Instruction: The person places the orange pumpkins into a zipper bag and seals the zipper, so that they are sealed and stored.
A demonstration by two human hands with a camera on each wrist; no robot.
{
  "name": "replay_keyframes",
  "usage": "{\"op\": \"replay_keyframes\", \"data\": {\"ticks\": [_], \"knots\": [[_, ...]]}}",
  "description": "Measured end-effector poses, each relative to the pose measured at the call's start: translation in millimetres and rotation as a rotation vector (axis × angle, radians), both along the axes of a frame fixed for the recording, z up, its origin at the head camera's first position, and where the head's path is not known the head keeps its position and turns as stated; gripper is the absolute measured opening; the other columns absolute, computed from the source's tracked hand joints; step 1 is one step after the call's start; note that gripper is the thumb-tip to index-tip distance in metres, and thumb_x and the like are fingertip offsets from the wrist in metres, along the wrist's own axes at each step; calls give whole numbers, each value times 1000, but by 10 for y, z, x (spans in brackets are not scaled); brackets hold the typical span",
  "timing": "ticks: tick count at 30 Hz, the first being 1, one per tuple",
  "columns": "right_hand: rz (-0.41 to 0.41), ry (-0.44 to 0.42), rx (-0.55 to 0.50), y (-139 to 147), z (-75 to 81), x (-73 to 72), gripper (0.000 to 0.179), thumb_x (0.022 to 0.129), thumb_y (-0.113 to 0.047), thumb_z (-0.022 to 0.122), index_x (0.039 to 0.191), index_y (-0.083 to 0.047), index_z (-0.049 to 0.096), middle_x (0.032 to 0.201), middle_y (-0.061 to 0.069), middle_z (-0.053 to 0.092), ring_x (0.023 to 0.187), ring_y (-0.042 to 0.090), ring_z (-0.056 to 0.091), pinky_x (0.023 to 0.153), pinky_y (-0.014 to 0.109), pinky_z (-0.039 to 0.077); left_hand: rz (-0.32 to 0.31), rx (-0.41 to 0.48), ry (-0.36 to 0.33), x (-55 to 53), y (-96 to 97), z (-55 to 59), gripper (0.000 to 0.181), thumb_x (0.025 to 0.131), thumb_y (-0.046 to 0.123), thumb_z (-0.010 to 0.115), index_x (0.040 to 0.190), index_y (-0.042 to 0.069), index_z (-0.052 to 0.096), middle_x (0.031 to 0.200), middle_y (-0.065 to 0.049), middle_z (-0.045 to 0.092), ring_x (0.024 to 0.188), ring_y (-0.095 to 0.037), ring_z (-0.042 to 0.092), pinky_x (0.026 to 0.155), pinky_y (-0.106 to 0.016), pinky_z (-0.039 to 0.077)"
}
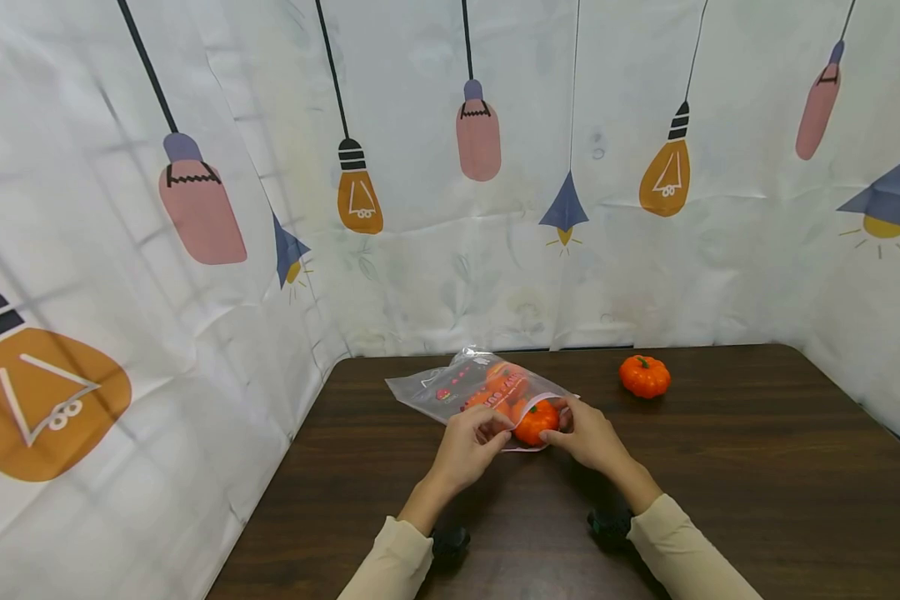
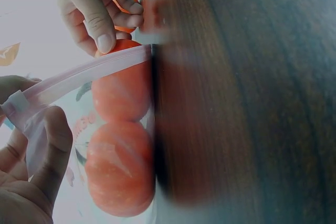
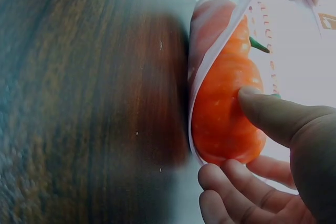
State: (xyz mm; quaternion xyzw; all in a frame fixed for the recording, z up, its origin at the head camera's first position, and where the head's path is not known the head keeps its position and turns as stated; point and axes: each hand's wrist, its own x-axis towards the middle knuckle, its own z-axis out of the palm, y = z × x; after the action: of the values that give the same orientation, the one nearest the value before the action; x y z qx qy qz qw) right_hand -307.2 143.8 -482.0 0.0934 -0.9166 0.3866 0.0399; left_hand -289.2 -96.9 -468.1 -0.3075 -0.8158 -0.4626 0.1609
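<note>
A clear zip bag (image 1: 429,393) with printed lettering lies on the table, its mouth facing me. Several small orange pumpkins with green stems are in it; one pumpkin (image 2: 119,169) shows through the plastic in the left wrist view. My left hand (image 1: 467,447) pinches the bag's upper rim at the slider, lifting it. At the mouth's right side, my right hand (image 1: 589,435) holds a pumpkin (image 3: 226,111) just inside the opening. The right thumb presses its top and the other fingers curl about its outer side, by the bag's edge.
Another orange pumpkin (image 1: 645,377) sits on the dark wood table (image 1: 750,467), back right of the bag. White cloth (image 1: 435,275) printed with hanging lamps stands behind the table and along both sides.
</note>
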Motion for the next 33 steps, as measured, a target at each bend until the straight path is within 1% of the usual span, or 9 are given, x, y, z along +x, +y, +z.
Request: {"op": "replay_keyframes", "data": {"ticks": [6,11,14,17,20,24,28,31,33], "knots": [[-36,-6,-14,3,0,8,47,87,-27,81,122,-4,59,86,3,63,73,15,55,68,30,45,-11,8,-5,-4,7,-5,11,85,1,78,93,9,76,82,-3,70,69,-8,60,63,-21,55],[-62,-7,-25,2,3,20,35,88,-23,79,110,-5,59,86,3,65,73,15,58,67,30,47,-11,-1,1,-11,5,-16,11,85,2,78,93,10,76,83,-3,71,70,-7,60,64,-21,55],[-60,-3,-23,1,-7,19,27,89,-22,78,102,-7,59,83,3,65,71,15,57,66,29,47,-8,-8,5,-10,1,-18,12,85,2,78,93,11,75,83,-2,71,70,-6,60,64,-21,55],[-37,-2,-35,1,-16,16,21,91,-20,76,98,-8,60,79,2,64,68,14,57,63,29,47,-10,-8,5,-10,1,-16,12,85,2,78,93,11,75,83,-2,71,71,-7,61,64,-20,55],[-9,-3,-57,0,-25,13,18,92,-17,75,99,-7,61,80,2,66,68,13,58,63,28,49,-17,-2,5,-9,3,-14,12,86,2,78,93,11,76,83,-3,71,71,-9,62,64,-21,55],[30,1,-71,-4,-24,11,19,92,-16,74,105,-6,63,89,3,70,75,12,62,68,28,52,-25,9,12,-5,4,-10,12,85,2,78,93,10,76,81,-3,70,70,-11,62,63,-21,55],[73,7,-65,-4,-24,3,22,93,-16,73,110,-6,64,96,4,72,80,12,64,71,29,53,-27,10,18,-5,0,-12,11,85,2,77,93,9,75,80,-3,69,70,-9,61,63,-21,55],[102,6,-65,-3,-26,-3,24,93,-17,73,113,-6,65,97,4,72,81,12,64,71,28,53,-24,0,17,-11,-3,-16,10,86,2,77,94,7,75,80,-2,69,70,-5,59,63,-21,55],[130,6,-68,-2,-31,-8,26,93,-17,73,115,-6,64,97,3,72,80,12,64,71,27,53,-17,-8,11,-13,-6,-17,10,86,3,77,94,9,75,80,-1,68,70,-4,59,63,-20,55]]}}
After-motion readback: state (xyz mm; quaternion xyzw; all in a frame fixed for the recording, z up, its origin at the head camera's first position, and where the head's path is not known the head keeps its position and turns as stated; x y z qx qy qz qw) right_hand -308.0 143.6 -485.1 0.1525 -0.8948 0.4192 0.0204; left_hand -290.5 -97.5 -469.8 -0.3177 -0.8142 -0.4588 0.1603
